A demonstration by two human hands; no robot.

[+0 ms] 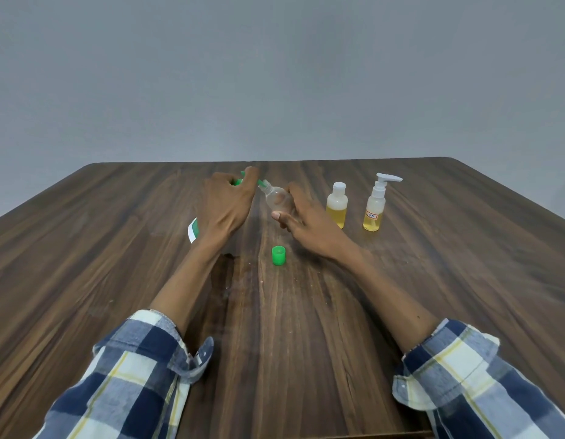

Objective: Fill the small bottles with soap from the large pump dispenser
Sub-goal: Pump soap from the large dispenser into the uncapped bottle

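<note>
1. Large pump dispenser [194, 230]: almost wholly hidden behind the left hand [226, 204]. Only a sliver of white-and-green label shows at the wrist's left edge, plus green bits of the pump head between the fingers and the green spout [261, 182] poking out to the right. It stands left of centre, toward the far part of the surface [85, 264]. Its contents cannot be made out.
2. Left hand: palm down on top of the pump, fingers draped over the head and closed around it; forearm runs straight back to a rolled plaid sleeve [132, 372].
3. Small clear bottle [277, 198]: held in the air just right of the pump, tilted so its open neck leans left and meets the spout tip. It looks nearly empty; any soap inside is too faint to judge.
4. Right hand [301, 221]: grip is a pinch on the bottle's lower body, thumb on the near side, fingers behind it and partly hidden. The other plaid sleeve [474, 375] is cut off by the lower edge.
5. Green cap [278, 255]: loose on the surface, nearer than both hands, between the forearms.
6. White-capped bottle [337, 204]: upright, just right of the right hand, about half full of yellow liquid.
7. Small pump bottle [376, 204]: upright, right of the white-capped one, white pump nozzle pointing right, yellow liquid in the lower part; a small label whose writing is unreadable.
8. Behind: plain grey wall [275, 74].
</note>
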